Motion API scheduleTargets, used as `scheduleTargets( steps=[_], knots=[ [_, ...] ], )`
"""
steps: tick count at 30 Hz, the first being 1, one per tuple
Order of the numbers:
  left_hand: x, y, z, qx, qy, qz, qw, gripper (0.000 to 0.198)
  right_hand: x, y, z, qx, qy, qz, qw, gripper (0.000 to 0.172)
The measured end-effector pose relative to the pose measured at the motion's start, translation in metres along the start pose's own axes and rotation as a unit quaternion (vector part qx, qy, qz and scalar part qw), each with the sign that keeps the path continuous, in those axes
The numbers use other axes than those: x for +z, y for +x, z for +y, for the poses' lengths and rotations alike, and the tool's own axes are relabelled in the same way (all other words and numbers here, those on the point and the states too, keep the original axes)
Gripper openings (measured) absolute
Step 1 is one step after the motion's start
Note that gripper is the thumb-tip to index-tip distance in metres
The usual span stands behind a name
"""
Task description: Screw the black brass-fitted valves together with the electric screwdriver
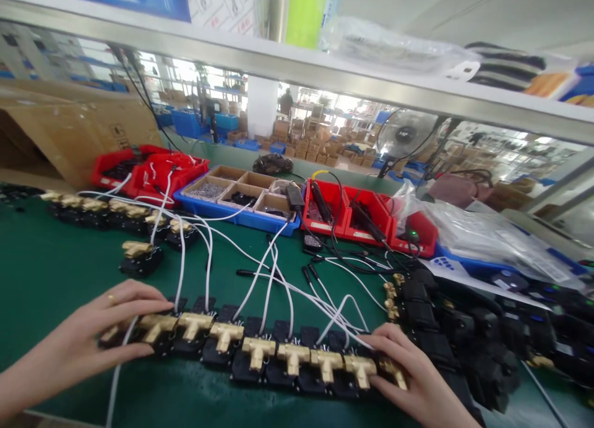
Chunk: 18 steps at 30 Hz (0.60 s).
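One row of black housings [245, 372] with brass tee fittings [258, 349] lies on the green surface [78, 267], stretching between the person's two hands. Nine fittings can be counted along it: seven in plain sight and one partly covered at each end. The left hand [106, 326], wearing one ring [110, 298], has its fingers closed about the row's left end, thumb in front and the others behind. The right hand [408, 369] grips the right end the same way, fingers around the last fitting.

At least seven white cables [208, 273] rise from the back of the row and cross one another behind it. One single brass-topped unit [139, 258] sits behind the row's left end, and farther back a second line of seven similar units [118, 210] reaches leftward. To the right of the row are more black housings [464, 335], too blurred and overlapped to count fairly, with a few small brass fittings [392, 304] at their near side.

Well behind the row stand two red bins [162, 179] at the left, one blue tray [236, 216] divided into at least five compartments in the middle, and three red bins [366, 214] toward the right. One fan [403, 134] stands beyond them.
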<state>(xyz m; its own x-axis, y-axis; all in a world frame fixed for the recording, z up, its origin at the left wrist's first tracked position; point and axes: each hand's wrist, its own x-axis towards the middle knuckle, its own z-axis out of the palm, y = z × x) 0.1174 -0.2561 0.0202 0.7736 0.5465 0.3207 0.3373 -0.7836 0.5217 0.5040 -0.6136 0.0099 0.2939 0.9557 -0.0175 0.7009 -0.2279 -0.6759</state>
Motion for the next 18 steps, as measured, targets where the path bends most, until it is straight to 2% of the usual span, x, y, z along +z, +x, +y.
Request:
scheduleTargets(
  steps=[2, 4, 7, 9, 13, 16, 18],
  knots=[
    [0.001, 0.01, 0.015, 0.018, 0.007, -0.046, 0.999, 0.037, 0.0, 0.002, -0.001, -0.008, 0.03, -0.014, 0.999, 0.041],
    [0.003, 0.017, 0.021, 0.022, 0.021, -0.091, 0.995, 0.031, 0.0, 0.004, -0.004, -0.008, 0.048, -0.041, 0.998, 0.044],
    [0.005, 0.022, 0.018, 0.022, 0.033, -0.139, 0.989, 0.026, 0.001, 0.007, -0.008, -0.004, 0.042, -0.063, 0.997, 0.033],
    [0.005, 0.02, 0.015, 0.02, 0.024, -0.137, 0.99, 0.025, 0.004, 0.007, -0.008, -0.021, 0.044, -0.05, 0.998, 0.025],
    [0.007, 0.016, 0.019, 0.015, -0.005, -0.107, 0.994, 0.024, 0.007, 0.007, -0.005, -0.051, 0.059, -0.021, 0.997, 0.023],
    [0.005, 0.014, 0.019, -0.012, -0.034, -0.098, 0.995, 0.025, 0.007, 0.008, -0.004, -0.059, 0.063, -0.012, 0.996, 0.022],
    [0.003, 0.01, 0.015, -0.041, -0.084, -0.066, 0.993, 0.032, 0.006, 0.009, -0.004, -0.055, 0.061, -0.016, 0.996, 0.02]
  ],
)
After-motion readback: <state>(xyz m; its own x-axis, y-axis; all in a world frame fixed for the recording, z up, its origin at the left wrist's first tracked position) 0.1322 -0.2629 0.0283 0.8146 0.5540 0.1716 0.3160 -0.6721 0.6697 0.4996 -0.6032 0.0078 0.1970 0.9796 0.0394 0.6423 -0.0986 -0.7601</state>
